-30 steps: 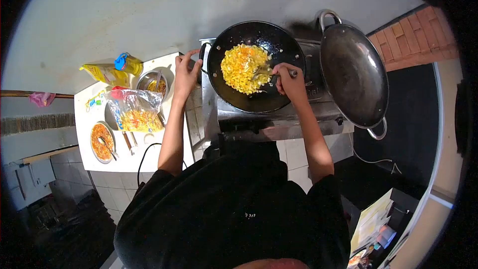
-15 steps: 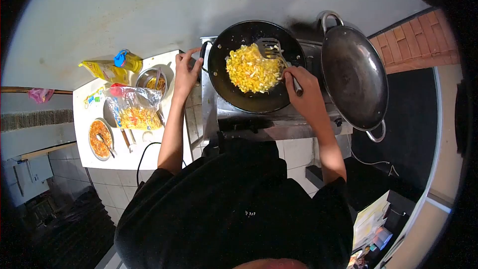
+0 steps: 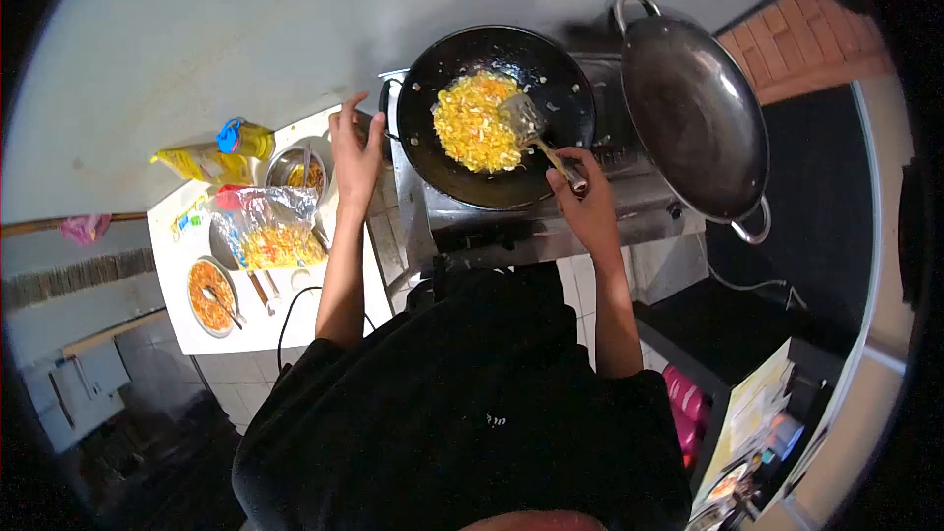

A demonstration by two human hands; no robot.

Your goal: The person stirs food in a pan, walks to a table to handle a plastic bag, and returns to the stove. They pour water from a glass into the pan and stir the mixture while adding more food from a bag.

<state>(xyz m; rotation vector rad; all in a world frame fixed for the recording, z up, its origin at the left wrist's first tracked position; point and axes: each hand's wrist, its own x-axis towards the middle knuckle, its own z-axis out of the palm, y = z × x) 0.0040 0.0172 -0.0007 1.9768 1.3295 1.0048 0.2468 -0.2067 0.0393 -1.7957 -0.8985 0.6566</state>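
From here I see the right hand (image 3: 587, 199) gripping a spatula (image 3: 521, 116) at the yellow food (image 3: 474, 126) in the wok (image 3: 442, 174), the left hand (image 3: 357, 157), fingers spread, beside its handle (image 3: 384, 101) (touching, I can't tell).

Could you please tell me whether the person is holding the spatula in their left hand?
No, the spatula is held by its handle in the right hand.

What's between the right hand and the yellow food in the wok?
The head view shows the spatula, held in the right hand and extending to the yellow food.
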